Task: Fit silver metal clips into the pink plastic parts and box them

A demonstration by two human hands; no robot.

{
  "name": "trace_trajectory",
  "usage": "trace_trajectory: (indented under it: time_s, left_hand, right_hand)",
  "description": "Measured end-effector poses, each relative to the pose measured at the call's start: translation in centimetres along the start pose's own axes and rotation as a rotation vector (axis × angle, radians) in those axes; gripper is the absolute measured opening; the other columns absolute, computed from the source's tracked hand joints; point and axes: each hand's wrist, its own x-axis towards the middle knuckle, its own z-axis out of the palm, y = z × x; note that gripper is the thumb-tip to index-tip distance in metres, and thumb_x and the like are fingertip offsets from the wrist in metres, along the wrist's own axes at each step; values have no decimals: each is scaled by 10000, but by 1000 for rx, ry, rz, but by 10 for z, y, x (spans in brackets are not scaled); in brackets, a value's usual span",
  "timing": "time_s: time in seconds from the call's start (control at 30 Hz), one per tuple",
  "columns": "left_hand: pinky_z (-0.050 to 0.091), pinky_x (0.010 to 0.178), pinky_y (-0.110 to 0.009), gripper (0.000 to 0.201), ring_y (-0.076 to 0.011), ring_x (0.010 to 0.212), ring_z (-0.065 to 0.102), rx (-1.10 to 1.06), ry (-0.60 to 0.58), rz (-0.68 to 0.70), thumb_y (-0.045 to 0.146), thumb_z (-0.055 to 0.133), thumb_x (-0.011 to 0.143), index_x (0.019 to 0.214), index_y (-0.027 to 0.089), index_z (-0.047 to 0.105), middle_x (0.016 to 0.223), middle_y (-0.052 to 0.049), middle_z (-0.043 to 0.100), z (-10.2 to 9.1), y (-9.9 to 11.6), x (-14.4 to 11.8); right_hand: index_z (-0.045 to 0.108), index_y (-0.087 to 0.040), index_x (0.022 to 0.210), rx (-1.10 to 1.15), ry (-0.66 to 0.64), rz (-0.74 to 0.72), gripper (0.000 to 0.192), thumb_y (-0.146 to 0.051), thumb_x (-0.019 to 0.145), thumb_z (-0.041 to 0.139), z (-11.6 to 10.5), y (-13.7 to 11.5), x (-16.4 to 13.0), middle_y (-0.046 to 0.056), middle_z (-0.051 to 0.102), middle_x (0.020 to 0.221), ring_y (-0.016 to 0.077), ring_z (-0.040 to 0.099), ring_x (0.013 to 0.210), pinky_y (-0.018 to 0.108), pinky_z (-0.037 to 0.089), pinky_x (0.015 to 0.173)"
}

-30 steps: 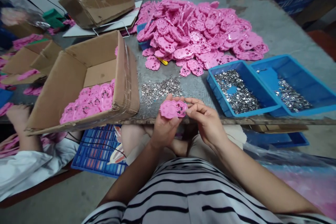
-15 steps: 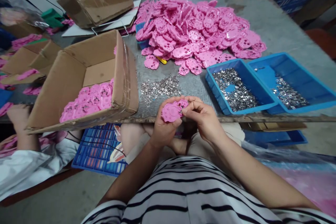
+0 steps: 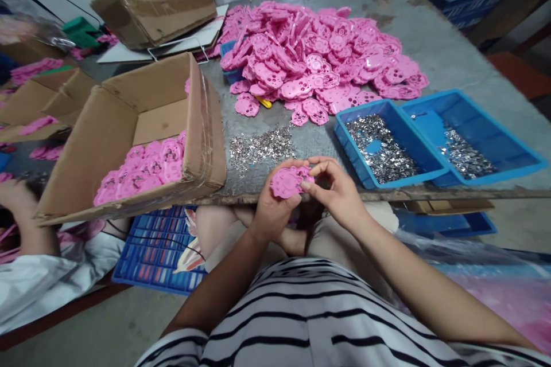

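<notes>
My left hand [image 3: 271, 206] holds a pink plastic piece [image 3: 287, 181] at the near edge of the grey table [image 3: 430, 34]. My right hand [image 3: 336, 189] pinches at the right end of that piece with thumb and fingertips; whether a small metal part sits between them I cannot tell. Loose silver metal bits [image 3: 260, 146] lie on the table just beyond my hands. A big heap of pink pieces [image 3: 318, 51] covers the table's middle.
An open cardboard box [image 3: 112, 126] with pink pieces inside stands left. Two blue trays [image 3: 390, 112] [image 3: 495, 132] of metal bits sit right. A closed carton [image 3: 155, 6] lies at the back. Another person's hand [image 3: 17, 200] works at the far left. Blue crates [image 3: 159, 246] sit below.
My right hand closed in on the pink piece's right end, its fingers curling into a pinch. The piece tilted slightly in my left hand. The camera shifted a little.
</notes>
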Motion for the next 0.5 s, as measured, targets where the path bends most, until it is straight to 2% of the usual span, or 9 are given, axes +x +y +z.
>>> trace_trajectory:
  time_s: [0.13,0.2,0.23,0.27,0.33,0.4,0.43,0.5]
  left_hand:
    - [409,1049,-460,601,-284,1266,505,-131,53,-196,253,773,683,1240,248,546,1322,-103,577,0,2,5]
    - [451,994,-488,603,-287,1228,540,-180,85,-269,204,702,720,1288,250,502,1310,-108,590,-3,3,9]
    - [471,963,-501,597,-287,1192,568,-202,105,-298,184,658,740,1306,249,482,1293,-110,602,-6,2,11]
    - [485,936,-512,592,-287,1149,596,-222,124,-324,168,617,752,1319,245,467,1272,-113,616,-8,2,14]
    - [499,907,-524,601,-282,1076,638,-249,148,-364,126,572,743,1323,233,454,1215,-114,647,-13,0,20]
    - [502,905,-521,621,-274,1039,655,-247,152,-387,81,575,712,1304,227,460,1149,-102,675,-16,-2,26]
    - [502,906,-518,625,-273,1030,659,-237,153,-392,66,586,698,1290,225,466,1118,-94,684,-17,-3,28]
    - [503,905,-518,621,-278,1023,661,-215,156,-394,54,616,674,1258,216,481,1062,-81,694,-18,-5,31]
  right_hand:
    - [567,-235,862,-306,122,-235,126,-323,788,621,-46,-17,15,75,607,1075,218,588,952,378,470,841]
    - [589,-230,894,-606,213,-213,93,-290,825,573,-72,-25,29,80,627,1012,228,600,905,376,471,817]
    - [608,-214,902,-820,185,-124,98,-253,821,569,-82,-27,36,95,632,992,241,605,894,376,468,802]
    - [628,-189,901,-1047,93,-9,112,-214,806,575,-90,-28,42,118,635,978,265,611,903,378,464,784]
    - [657,-139,913,-1411,-168,212,153,-174,804,555,-96,-28,52,160,641,982,301,623,930,370,455,750]
    - [665,-129,963,-1575,-360,344,213,-187,847,496,-95,-27,56,169,647,1033,296,639,950,341,445,715]
    - [662,-139,990,-1598,-394,373,245,-202,874,456,-93,-26,56,159,650,1059,282,647,949,324,438,696]
    - [659,-161,1008,-1609,-376,389,282,-225,902,406,-89,-27,55,136,659,1086,260,657,946,301,421,661]
